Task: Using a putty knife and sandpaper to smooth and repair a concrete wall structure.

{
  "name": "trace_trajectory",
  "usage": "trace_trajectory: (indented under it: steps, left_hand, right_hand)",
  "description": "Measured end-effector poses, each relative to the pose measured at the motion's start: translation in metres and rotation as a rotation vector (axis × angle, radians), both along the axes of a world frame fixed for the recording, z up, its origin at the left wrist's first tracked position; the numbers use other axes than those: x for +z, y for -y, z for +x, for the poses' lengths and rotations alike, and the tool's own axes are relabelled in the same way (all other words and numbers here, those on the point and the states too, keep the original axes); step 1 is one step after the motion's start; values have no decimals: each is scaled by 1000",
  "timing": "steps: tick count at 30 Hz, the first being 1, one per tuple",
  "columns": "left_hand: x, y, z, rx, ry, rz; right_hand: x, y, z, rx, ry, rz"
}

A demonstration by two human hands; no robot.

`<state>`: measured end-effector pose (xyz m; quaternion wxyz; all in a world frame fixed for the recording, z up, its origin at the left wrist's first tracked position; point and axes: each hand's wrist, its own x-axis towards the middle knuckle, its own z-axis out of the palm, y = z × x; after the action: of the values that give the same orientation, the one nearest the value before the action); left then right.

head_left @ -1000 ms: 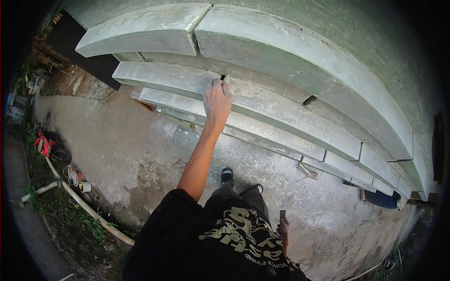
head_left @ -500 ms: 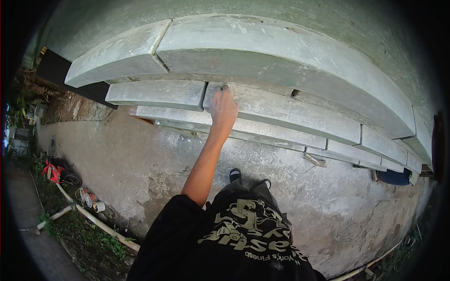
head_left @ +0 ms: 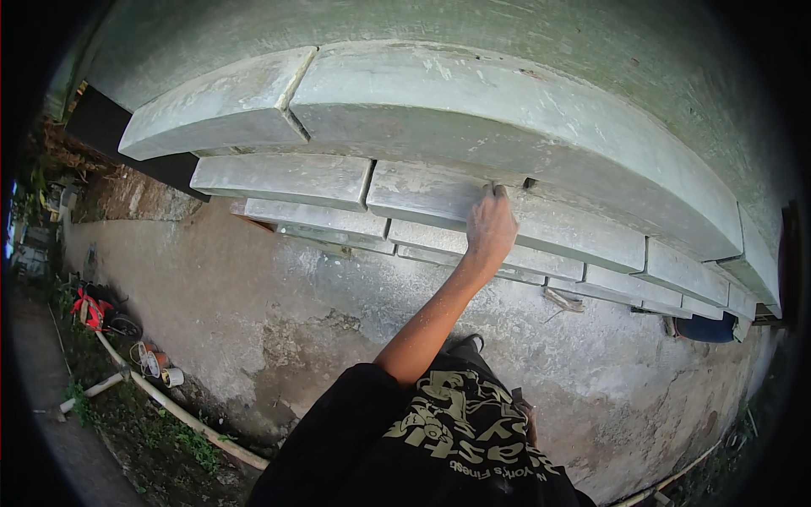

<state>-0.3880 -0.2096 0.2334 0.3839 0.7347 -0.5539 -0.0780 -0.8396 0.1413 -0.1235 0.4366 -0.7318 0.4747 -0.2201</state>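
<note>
My left hand (head_left: 492, 221) is closed with fingertips pinched against a pale grey concrete ledge block (head_left: 422, 192) in the middle tier, just left of a small dark notch (head_left: 529, 183) under the thick upper ledge (head_left: 507, 118). I cannot make out what the fingertips hold. Low by my right hip, my right hand (head_left: 530, 421) is mostly behind my black printed shirt, closed on a narrow flat tool (head_left: 518, 396) whose end shows. Below the middle tier run lower rows of similar blocks (head_left: 314, 219), split by dark joints.
A concrete ground (head_left: 169, 279) lies below with my feet on it. At left are a red motorbike (head_left: 89, 308), some buckets (head_left: 171, 375), pale poles (head_left: 194, 419) and weeds. A dark panel (head_left: 135, 165) is beyond the upper left ledge; a blue object (head_left: 705, 329) lies under the right end.
My left hand has moved rightward along the middle tier from the block joint toward the small notch. My right hand is more hidden by the shirt than a second ago.
</note>
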Motion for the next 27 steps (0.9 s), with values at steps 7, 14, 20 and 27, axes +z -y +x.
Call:
trace_trajectory:
  steps: [7,14,20,27]
  left_hand:
    - [15,-42,94,114,-140,-14]
    - [0,-26,90,214,121,31]
    - [5,-11,32,326,179,109]
    - [4,7,-31,393,322,148]
  right_hand:
    - [91,26,28,-801,-170,888]
    - [90,8,1,-676,-213,848]
    - [43,57,-80,-540,-65,614]
    - [-6,100,-217,-388,101,396]
